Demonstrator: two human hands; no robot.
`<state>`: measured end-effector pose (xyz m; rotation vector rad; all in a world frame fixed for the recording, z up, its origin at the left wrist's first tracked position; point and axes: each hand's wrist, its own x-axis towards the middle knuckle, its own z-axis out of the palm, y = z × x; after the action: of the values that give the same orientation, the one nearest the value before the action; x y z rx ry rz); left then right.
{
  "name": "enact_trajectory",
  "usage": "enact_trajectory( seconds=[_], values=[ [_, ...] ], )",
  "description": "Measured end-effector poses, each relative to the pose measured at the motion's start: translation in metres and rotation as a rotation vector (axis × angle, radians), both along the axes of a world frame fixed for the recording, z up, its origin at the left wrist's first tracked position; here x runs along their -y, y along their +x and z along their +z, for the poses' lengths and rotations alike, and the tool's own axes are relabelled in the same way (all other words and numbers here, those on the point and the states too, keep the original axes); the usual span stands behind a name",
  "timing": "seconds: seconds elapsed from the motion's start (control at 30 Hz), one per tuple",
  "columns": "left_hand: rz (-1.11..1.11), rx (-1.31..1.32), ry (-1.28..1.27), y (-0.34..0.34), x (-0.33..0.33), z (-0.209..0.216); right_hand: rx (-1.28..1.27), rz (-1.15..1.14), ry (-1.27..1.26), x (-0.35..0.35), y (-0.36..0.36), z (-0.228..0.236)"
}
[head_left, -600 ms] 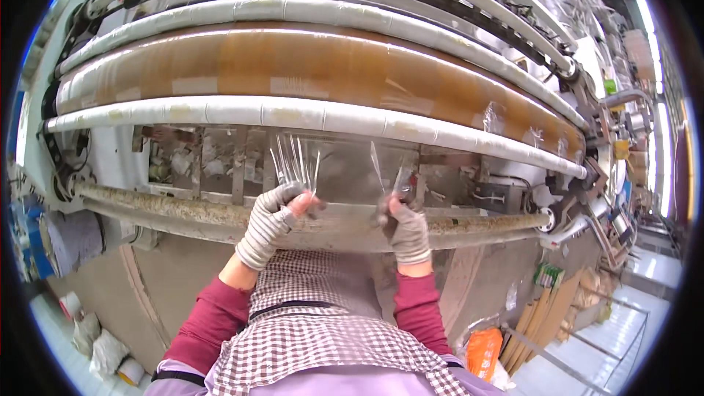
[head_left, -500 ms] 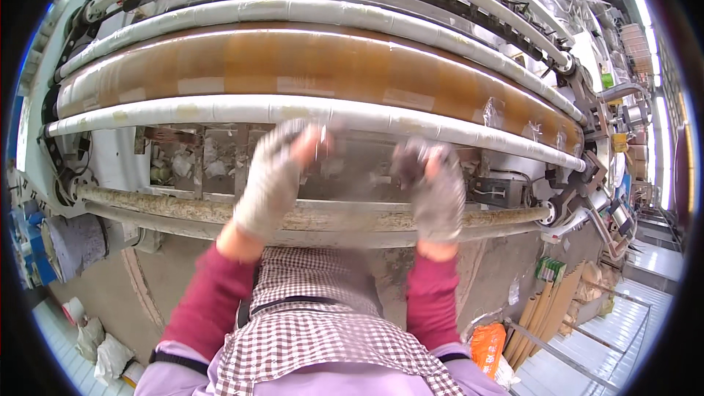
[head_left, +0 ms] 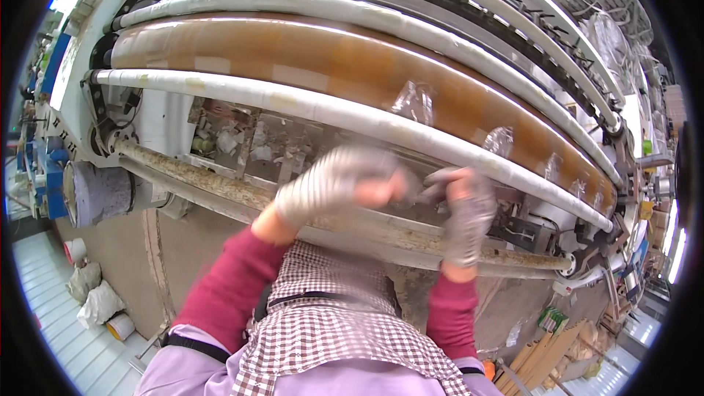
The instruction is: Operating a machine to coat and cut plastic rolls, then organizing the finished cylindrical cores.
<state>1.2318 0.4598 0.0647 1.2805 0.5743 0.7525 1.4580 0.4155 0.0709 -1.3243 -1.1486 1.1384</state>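
Both my hands wear worn, grey-white gloves with bare fingertips showing. My left hand [head_left: 341, 185] is smeared by motion, reaching right above the frame gap, so its grip does not show. Close beside it, my right hand [head_left: 469, 209] has its fingers bent in a pinch; whatever they hold is too small or clear to make out. Just beyond the hands runs a white roller [head_left: 293, 99], wrapped in film. Behind that lies a wide brown roll [head_left: 308, 51] with a glossy surface. Loose pieces of clear film [head_left: 416, 101] stick up from it.
A rust-speckled bar [head_left: 198, 174] crosses the machine under my forearms. Scraps [head_left: 231, 139] lie below the rollers. At the left stands a grey wrapped roll [head_left: 99, 192], with white bags [head_left: 101, 304] on the floor. Cardboard tubes [head_left: 524, 367] lie at lower right.
The view has turned, so the rollers now slope down to the right. My left hand has swung rightward and the gap between my hands has narrowed.
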Motion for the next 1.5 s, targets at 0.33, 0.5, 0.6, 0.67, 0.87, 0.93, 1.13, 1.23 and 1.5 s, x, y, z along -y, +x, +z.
enact_trajectory(
  seconds=[0.33,0.5,0.6,0.67,0.87,0.93,1.13,1.23,1.5],
  values=[
    [1.072,0.453,-0.574,-0.231,-0.039,-0.132,0.009,0.175,-0.141,-0.067,-0.183,-0.177],
    [0.714,-0.18,-0.611,-0.251,-0.004,-0.103,-0.402,-0.049,-0.332,-0.028,-0.215,-0.173],
    [0.706,-0.163,-0.597,-0.271,0.018,-0.093,-0.632,-0.228,-0.502,0.029,-0.205,-0.164],
    [0.583,-0.172,-0.462,-0.28,0.02,-0.08,-0.678,-0.152,-0.454,0.038,-0.21,-0.114],
    [0.535,0.728,-0.599,-0.251,-0.044,-0.018,-0.679,-0.049,-0.234,-0.07,-0.214,-0.011],
    [0.732,0.804,-0.57,-0.249,-0.091,-0.021,-0.638,-0.053,-0.33,-0.102,-0.203,-0.008],
    [0.865,0.667,-0.195,-0.253,-0.097,0.019,-0.315,-0.373,0.188,-0.109,-0.249,0.006],
    [0.555,0.15,-0.024,-0.296,-0.025,0.028,0.415,-0.185,0.564,-0.076,-0.271,-0.007],
    [0.954,0.181,-0.655,-0.363,-0.013,-0.106,0.813,0.179,0.655,-0.138,-0.366,-0.013]
  ],
)
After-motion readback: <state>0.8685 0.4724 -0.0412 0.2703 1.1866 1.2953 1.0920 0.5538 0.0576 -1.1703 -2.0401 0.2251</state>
